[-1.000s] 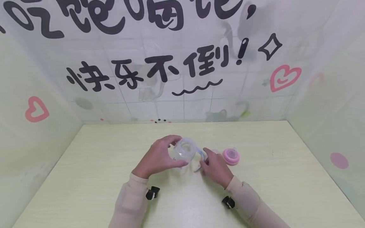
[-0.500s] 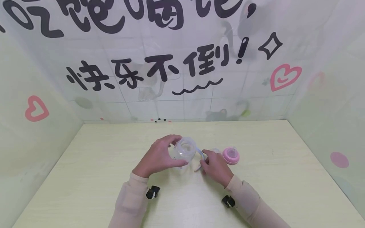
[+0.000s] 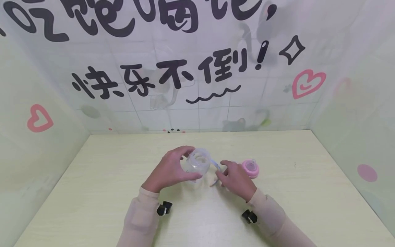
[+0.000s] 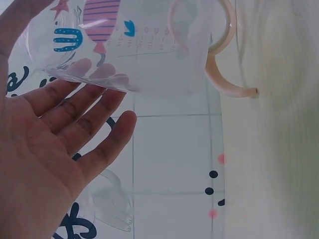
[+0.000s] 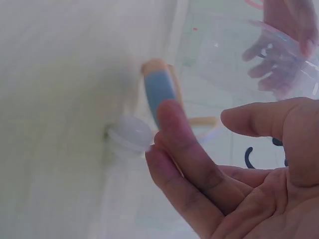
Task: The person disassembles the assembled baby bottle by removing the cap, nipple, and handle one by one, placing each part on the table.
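My left hand [image 3: 171,168] grips a clear baby bottle [image 3: 197,165], tilted above the table with its wide mouth to the right. In the left wrist view the bottle [image 4: 144,45] carries a striped pink print, blue shapes and measuring marks. By its mouth is a blue-and-peach bottle handle [image 4: 224,82]; whether it is seated on the neck I cannot tell. My right hand [image 3: 236,178] is at this handle. In the right wrist view the fingers touch or nearly touch the handle [image 5: 159,87], while the thumb stands apart from it.
Just right of the right hand, a pink collar with a clear nipple [image 3: 250,168] stands on the pale wooden table [image 3: 108,178]. A clear domed cap [image 5: 130,133] lies beyond the fingers in the right wrist view. Printed wall sheets [image 3: 197,116] enclose the table's back and sides.
The right hand's thumb and index finger have spread from the handle they pinched, and that hand has shifted slightly right. The left hand and bottle have moved slightly left.
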The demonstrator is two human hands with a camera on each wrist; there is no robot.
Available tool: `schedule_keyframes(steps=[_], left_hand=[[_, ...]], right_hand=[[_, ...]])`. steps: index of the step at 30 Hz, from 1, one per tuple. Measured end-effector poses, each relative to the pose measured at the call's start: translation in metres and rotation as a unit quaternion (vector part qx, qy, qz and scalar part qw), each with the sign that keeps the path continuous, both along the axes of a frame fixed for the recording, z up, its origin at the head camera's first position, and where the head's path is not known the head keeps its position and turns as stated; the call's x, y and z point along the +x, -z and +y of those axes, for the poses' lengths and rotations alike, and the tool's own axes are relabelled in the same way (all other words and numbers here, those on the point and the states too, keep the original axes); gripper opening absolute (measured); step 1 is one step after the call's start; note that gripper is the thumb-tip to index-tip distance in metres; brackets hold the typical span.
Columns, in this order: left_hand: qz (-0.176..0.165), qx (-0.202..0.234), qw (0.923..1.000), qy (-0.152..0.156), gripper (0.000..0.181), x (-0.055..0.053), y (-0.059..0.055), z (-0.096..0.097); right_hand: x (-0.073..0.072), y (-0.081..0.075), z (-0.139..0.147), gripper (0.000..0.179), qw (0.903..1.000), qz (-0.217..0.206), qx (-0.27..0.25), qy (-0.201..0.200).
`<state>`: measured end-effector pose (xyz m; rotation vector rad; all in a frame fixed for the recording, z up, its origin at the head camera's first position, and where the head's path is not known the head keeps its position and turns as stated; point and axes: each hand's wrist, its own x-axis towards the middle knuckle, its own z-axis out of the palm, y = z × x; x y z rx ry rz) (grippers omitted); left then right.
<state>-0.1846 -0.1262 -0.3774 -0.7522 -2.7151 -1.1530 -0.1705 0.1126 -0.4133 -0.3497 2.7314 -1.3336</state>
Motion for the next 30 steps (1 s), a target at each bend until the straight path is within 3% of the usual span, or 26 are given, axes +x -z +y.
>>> schedule_keyframes(steps=[6, 16, 22, 30], left_hand=[[-0.019, 0.017, 0.9995, 0.018, 0.069, -0.003, 0.001, -0.002], [-0.045, 0.037, 0.9973, 0.045, 0.066, -0.006, 0.003, -0.006], [-0.062, 0.048, 0.9952, 0.059, 0.065, -0.006, 0.004, -0.006], [-0.087, 0.069, 0.9910, 0.074, 0.063, -0.007, 0.006, -0.006]], right_hand=[[0.000, -0.011, 0.005, 0.045, 0.9985, 0.010, -0.053, 0.000], [0.001, -0.012, 0.005, 0.048, 0.9825, 0.010, -0.169, -0.078], [0.002, -0.007, 0.000, 0.051, 0.9736, 0.016, -0.185, -0.134], [0.003, 0.001, -0.006, 0.050, 0.9752, 0.032, -0.180, -0.125]])
